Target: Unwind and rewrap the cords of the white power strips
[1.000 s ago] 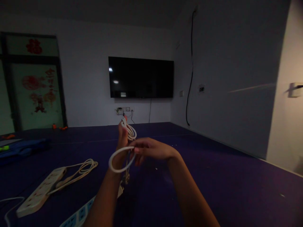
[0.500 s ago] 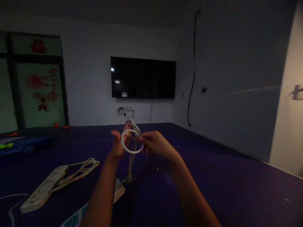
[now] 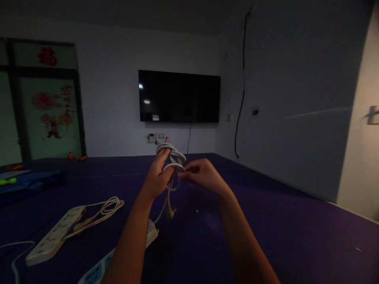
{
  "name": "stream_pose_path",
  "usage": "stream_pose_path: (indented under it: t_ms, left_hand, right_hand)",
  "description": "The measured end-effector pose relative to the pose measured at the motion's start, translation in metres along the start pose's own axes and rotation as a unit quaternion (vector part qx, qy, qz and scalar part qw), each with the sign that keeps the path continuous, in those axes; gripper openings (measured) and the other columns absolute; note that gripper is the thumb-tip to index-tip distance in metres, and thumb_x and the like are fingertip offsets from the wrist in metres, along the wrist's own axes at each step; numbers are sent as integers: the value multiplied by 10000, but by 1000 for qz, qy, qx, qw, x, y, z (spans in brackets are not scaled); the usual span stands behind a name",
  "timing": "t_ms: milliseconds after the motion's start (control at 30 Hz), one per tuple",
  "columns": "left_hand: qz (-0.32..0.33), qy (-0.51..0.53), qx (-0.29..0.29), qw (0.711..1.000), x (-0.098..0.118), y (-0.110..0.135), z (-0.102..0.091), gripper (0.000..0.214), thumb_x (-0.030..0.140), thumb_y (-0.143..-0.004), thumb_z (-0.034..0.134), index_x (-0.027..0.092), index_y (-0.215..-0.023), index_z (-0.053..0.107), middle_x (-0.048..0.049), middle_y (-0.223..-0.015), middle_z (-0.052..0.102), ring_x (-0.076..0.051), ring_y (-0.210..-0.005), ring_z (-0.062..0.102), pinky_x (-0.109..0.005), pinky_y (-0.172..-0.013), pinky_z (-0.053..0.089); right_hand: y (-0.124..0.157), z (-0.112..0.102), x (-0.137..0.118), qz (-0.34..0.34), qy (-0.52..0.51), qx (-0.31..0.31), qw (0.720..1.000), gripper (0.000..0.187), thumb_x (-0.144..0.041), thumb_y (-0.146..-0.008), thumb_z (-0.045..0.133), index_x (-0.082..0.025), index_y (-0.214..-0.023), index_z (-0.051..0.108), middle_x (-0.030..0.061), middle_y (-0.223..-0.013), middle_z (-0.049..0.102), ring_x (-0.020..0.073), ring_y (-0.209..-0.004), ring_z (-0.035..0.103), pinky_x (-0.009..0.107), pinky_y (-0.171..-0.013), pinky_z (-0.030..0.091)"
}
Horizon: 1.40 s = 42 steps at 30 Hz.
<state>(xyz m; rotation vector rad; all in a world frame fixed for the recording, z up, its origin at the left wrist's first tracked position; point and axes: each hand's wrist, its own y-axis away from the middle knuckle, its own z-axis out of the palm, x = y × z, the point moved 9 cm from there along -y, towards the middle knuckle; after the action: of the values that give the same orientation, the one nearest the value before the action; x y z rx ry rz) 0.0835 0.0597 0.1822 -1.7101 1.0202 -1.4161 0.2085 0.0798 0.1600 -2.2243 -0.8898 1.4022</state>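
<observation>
A white power cord (image 3: 177, 154) is wound in several loops over the fingers of my left hand (image 3: 156, 175), whose thumb is hooked into the front loop. On the right side of the coil, my right hand (image 3: 204, 175) pinches the cord between thumb and fingers. The cord's plug (image 3: 170, 213) dangles below the coil. From there a length of cord runs down to a white power strip with blue sockets (image 3: 97, 272), partly hidden behind my left forearm.
To the left, a second white power strip (image 3: 56, 234) lies on the purple surface (image 3: 284, 236) with its cord (image 3: 109, 209) coiled beside it. Blue cloth (image 3: 38, 181) is farther left. A television (image 3: 179, 96) hangs on the far wall.
The front loop, which stood as a round ring between my hands, now lies around my left thumb. My left hand has turned and closed more on the coil; the plug swung right.
</observation>
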Motion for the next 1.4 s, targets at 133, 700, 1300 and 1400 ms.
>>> stream_pose_path:
  t_ms: [133,700,1300,1400]
  left_hand:
    - [38,-71,13,997,13,1,5,474,178,-789,488,174,-1263,503,-96,-1365,454,-247,-1288,354,-429,-1092,221]
    - [118,-163,-50,978,28,5,29,307,158,-841,417,137,-1084,603,-107,-1112,629,-213,-1070,556,-353,-958,409]
    - [-96,26,144,985,-31,5,-9,394,274,-527,768,155,-885,656,-88,-958,676,-228,-895,626,-354,-770,495]
    - [-197,199,115,953,-54,10,7,354,238,-493,758,136,-818,665,-52,-771,707,-193,-716,653,-312,-685,504]
  right_hand:
    - [4,-21,-18,-73,65,152,984,377,-471,-607,726,-140,-501,581,-40,-417,466,58,-392,400,190,-382,256]
    - [10,-19,-42,-172,-10,225,959,288,-378,-778,584,-180,-983,630,73,-960,682,183,-867,634,284,-748,488]
    - [-14,-10,13,-33,-210,118,970,378,-472,-720,617,-160,-927,666,37,-696,682,135,-566,606,231,-517,460]
    - [-13,-5,7,-51,-220,82,971,329,-438,-718,640,-165,-898,673,27,-700,682,127,-606,616,232,-573,475]
